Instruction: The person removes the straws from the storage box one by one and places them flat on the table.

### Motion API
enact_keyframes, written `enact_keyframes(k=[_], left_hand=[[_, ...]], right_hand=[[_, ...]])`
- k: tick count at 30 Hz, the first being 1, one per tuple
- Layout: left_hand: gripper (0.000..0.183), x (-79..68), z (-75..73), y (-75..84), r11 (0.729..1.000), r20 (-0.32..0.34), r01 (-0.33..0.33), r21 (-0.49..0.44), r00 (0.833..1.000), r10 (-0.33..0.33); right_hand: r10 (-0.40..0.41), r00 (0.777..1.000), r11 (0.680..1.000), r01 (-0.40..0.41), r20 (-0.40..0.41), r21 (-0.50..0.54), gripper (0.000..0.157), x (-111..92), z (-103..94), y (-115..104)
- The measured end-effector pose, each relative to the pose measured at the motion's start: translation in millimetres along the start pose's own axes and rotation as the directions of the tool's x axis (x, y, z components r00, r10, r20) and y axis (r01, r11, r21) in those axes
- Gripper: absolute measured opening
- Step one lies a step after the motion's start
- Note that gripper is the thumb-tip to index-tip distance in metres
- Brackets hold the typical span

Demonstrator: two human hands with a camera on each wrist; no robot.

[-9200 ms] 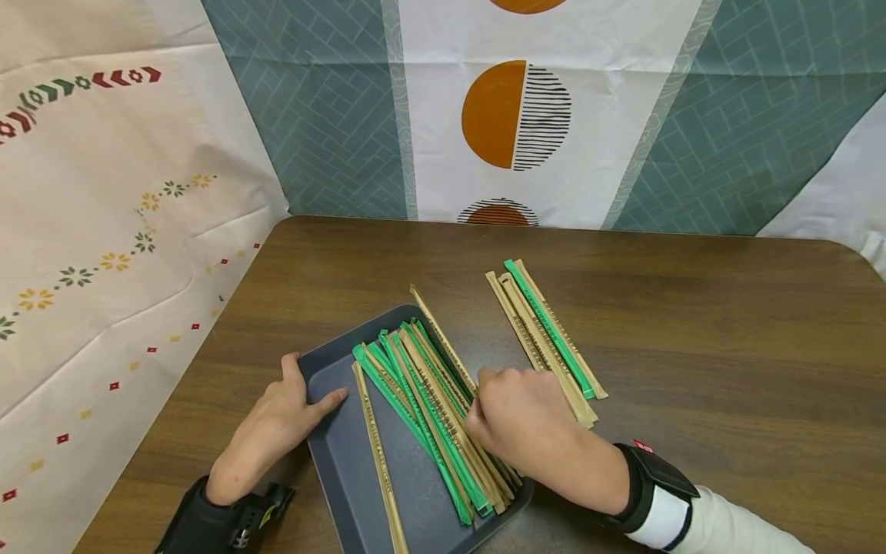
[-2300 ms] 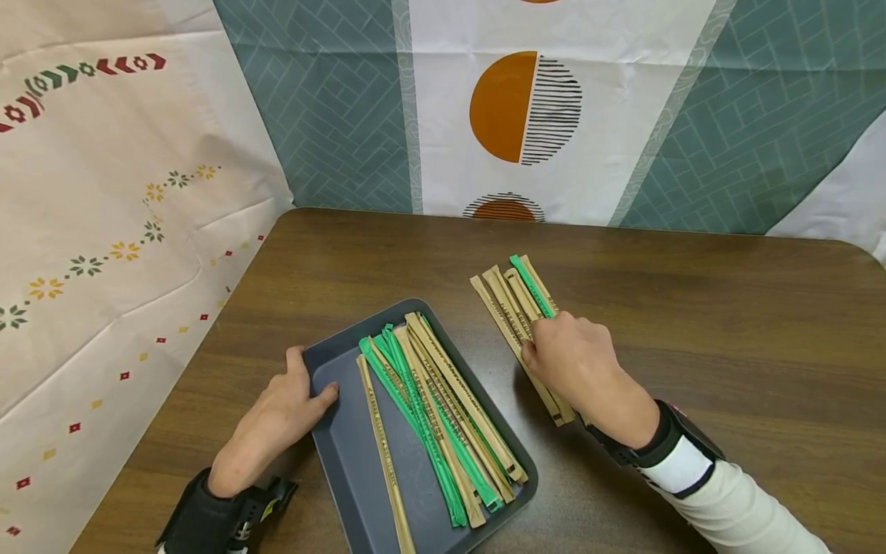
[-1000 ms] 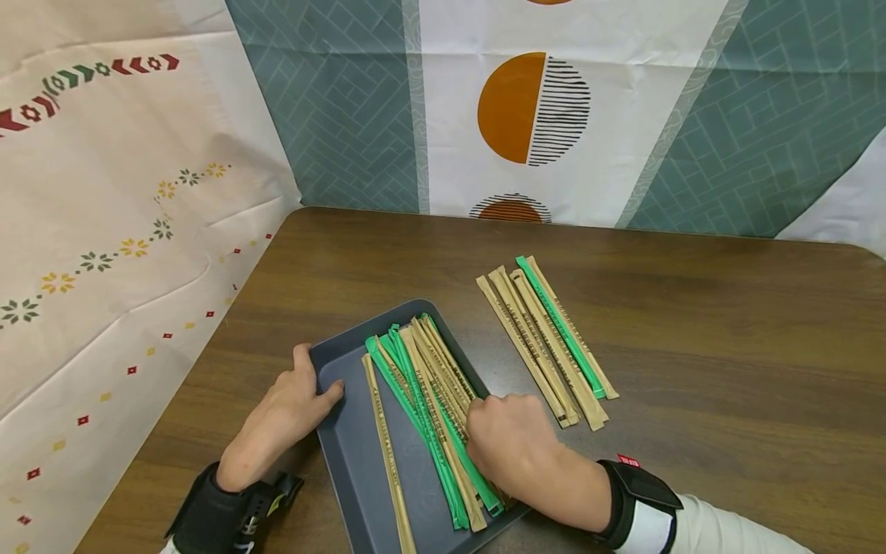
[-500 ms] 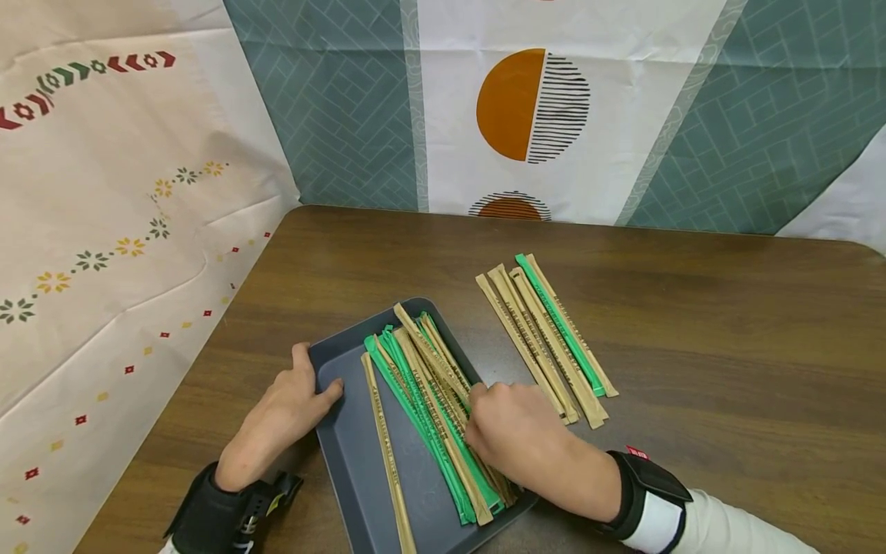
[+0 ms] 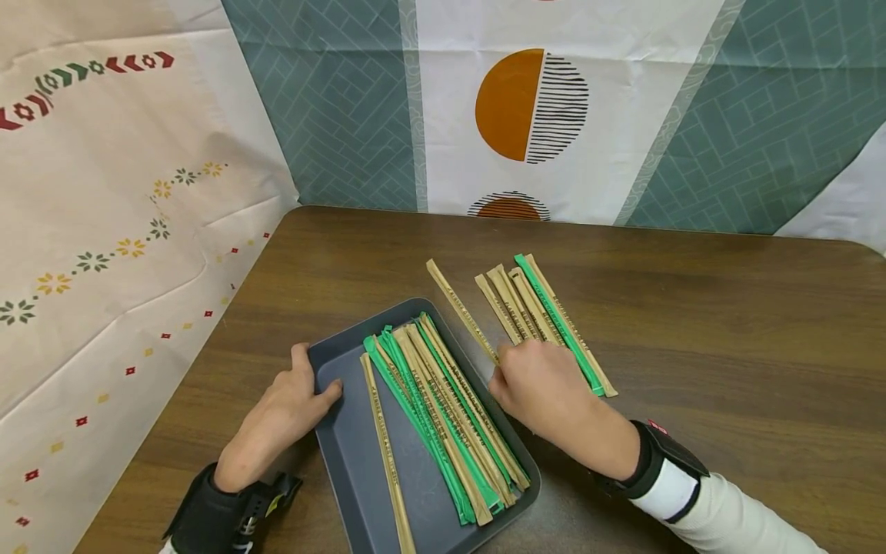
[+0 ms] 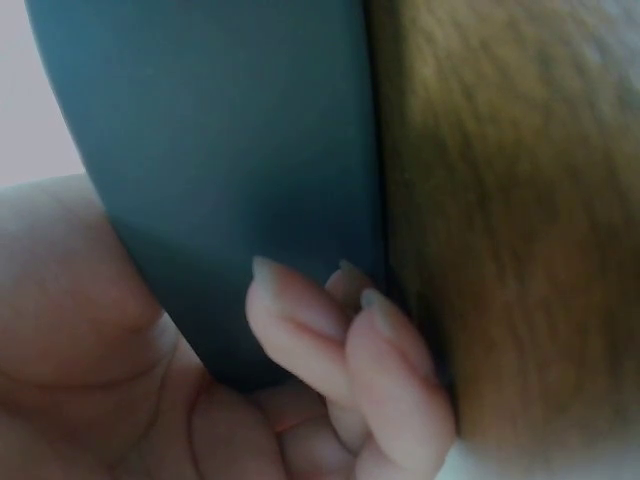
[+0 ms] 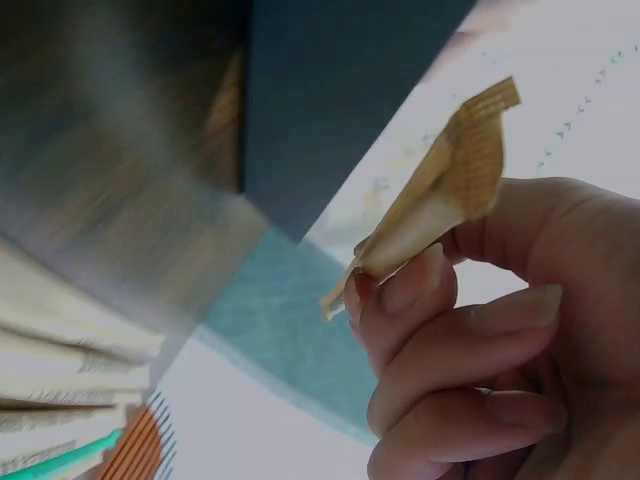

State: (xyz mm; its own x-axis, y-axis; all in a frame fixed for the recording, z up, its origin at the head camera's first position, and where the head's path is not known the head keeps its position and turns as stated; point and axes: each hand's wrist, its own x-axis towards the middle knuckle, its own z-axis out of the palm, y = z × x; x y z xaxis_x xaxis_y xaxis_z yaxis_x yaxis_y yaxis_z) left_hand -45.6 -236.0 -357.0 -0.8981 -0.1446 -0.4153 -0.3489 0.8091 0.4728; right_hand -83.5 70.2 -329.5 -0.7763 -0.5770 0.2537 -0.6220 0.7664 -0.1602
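Observation:
My left hand [image 5: 280, 423] grips the left side of a grey tray [image 5: 332, 462], thumb over the rim and fingers curled against its outer wall, as the left wrist view shows. In the tray lie green and brown paper-wrapped straws [image 5: 443, 431], mostly bunched to the right; one brown straw [image 5: 386, 454] lies apart on the left. My right hand [image 5: 547, 385] pinches a brown paper-wrapped straw [image 5: 460, 308] just beyond the tray's right rim. Its crimped end [image 7: 480, 150] sticks out between thumb and fingers in the right wrist view.
A row of wrapped straws [image 5: 512, 300], mostly brown with one green, lies on the wooden table [image 5: 727, 346] right of the tray, partly hidden by my right hand. Patterned cloths [image 5: 346, 100] hang behind and to the left.
My right hand has lifted a brown straw from the tray and carried it right, past the rim. Earlier, another brown straw joined the row's left side. The left hand stays on the tray.

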Motion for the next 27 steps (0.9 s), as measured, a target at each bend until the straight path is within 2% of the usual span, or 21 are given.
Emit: enact_keyframes(k=[4, 10, 18, 27], left_hand=[[0.075, -0.1, -0.1, 0.5, 1.000, 0.000, 0.003, -0.004, 1.000, -0.003], [0.072, -1.5, -0.7, 0.8, 1.000, 0.005, 0.006, 0.004, 1.000, -0.006], [0.071, -2.3, -0.7, -0.4, 1.000, 0.012, 0.010, 0.003, 1.000, -0.010], [0.069, -1.0, 0.0, 1.4, 1.000, 0.006, 0.015, -0.001, 1.000, -0.015]], right_hand=[[0.060, 0.998, 0.998, -0.060, 0.027, -0.007, 0.035, 6.5, -2.6, 12.2], [0.172, 0.982, 0.985, -0.169, 0.081, -0.032, 0.037, 12.7, -20.7, 31.3], [0.237, 0.969, 0.971, -0.234, 0.075, -0.055, 0.033, 10.1, -35.6, 53.2], [0.275, 0.941, 0.961, -0.270, 0.197, -0.054, 0.040, 12.5, -31.8, 60.6]])
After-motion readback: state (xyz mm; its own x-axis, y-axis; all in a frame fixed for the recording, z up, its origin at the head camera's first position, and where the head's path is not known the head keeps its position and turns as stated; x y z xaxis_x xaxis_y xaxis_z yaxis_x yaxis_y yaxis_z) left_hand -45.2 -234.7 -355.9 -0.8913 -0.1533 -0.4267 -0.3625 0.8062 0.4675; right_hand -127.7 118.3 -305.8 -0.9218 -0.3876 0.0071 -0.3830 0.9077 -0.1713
